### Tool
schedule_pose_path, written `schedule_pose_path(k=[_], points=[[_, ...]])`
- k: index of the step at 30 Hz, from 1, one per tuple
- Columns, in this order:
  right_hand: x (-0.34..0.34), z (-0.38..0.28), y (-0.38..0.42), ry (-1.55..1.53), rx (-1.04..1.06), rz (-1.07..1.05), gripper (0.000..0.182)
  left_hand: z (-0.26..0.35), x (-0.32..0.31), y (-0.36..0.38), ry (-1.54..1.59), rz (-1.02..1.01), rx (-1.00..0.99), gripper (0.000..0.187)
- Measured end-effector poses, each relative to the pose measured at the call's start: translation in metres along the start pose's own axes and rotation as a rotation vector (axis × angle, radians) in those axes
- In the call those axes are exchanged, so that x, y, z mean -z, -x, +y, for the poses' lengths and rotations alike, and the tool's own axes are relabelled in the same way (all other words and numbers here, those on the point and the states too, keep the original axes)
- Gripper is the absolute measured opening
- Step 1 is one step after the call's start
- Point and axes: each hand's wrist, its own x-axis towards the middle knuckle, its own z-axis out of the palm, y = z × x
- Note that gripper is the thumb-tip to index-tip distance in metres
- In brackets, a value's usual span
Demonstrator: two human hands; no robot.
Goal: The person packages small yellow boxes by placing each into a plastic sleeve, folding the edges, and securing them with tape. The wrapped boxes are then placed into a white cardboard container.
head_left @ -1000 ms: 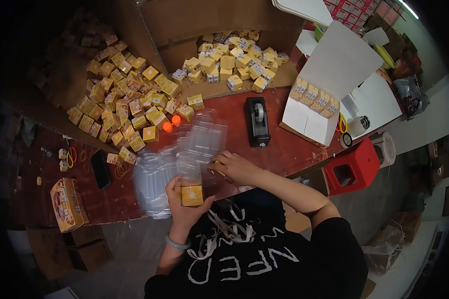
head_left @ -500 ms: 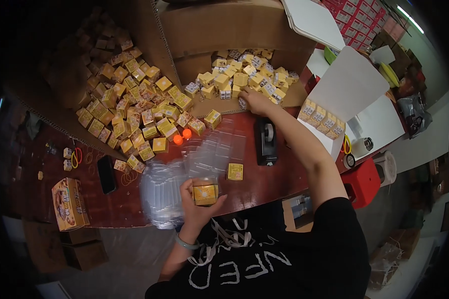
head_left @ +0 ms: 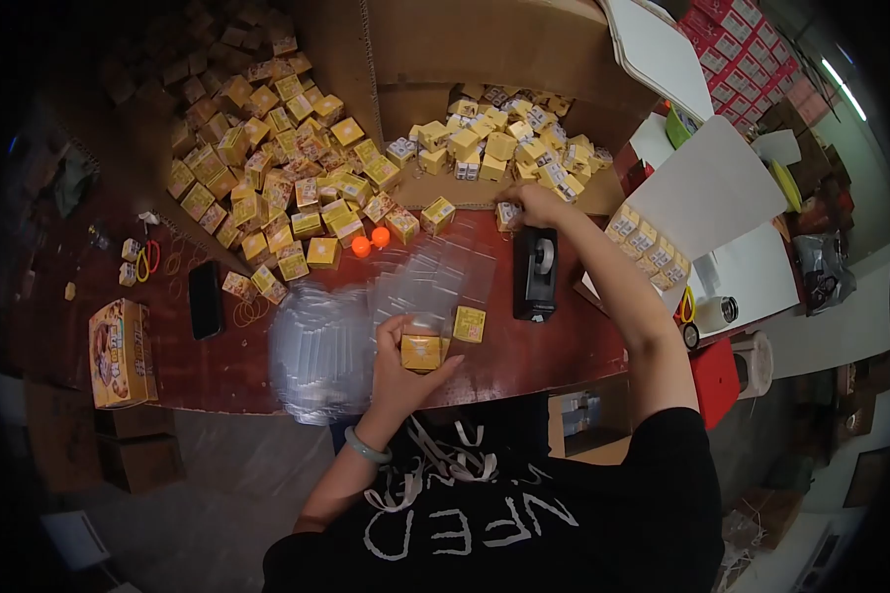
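Note:
My left hand [head_left: 398,378], near the table's front edge, is closed round a small yellow box [head_left: 421,353], with clear plastic showing about it. Just right of that hand lies another yellow box [head_left: 470,324]. At the front of the right-hand pile, my right hand [head_left: 536,205] pinches a small white-and-yellow box [head_left: 508,216]; its fingertips are partly hidden. Below this hand stands a black tape dispenser [head_left: 535,277]. Clear plastic sleeves [head_left: 321,351] lie stacked and fanned out left of my left hand.
Two piles of small boxes, one yellow [head_left: 267,178] and one pale yellow [head_left: 499,146], spill from cardboard cartons. Orange round pieces [head_left: 371,241], a phone [head_left: 206,300], scissors [head_left: 147,260] and a printed box [head_left: 122,354] lie leftward. A white carton [head_left: 697,183] holds boxes at right.
My right hand has drawn the white-and-yellow box out from the pile's edge to beside the tape dispenser. My left hand keeps its yellow box, now nearer the loose one. The view has shifted slightly.

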Motion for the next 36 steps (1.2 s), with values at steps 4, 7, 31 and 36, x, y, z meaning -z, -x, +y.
schedule_pose_path(k=[4, 7, 31, 36], points=[[-0.015, -0.002, -0.012, -0.076, -0.112, 0.000, 0.049, 0.001, 0.003, 0.005, 0.016, -0.005, 0.033, 0.084], [-0.023, 0.007, -0.019, -0.402, -0.113, 0.087, 0.043, -0.007, 0.004, 0.006, 0.012, -0.011, -0.004, 0.083], [-0.003, -0.084, -0.002, -0.309, -0.282, 0.425, 0.047, -0.010, 0.006, 0.002, -0.020, -0.008, 0.098, 0.082], [0.033, -0.227, 0.075, -0.622, 0.251, 0.673, 0.042, -0.008, -0.002, -0.005, -0.106, 0.064, 0.068, 0.080]])
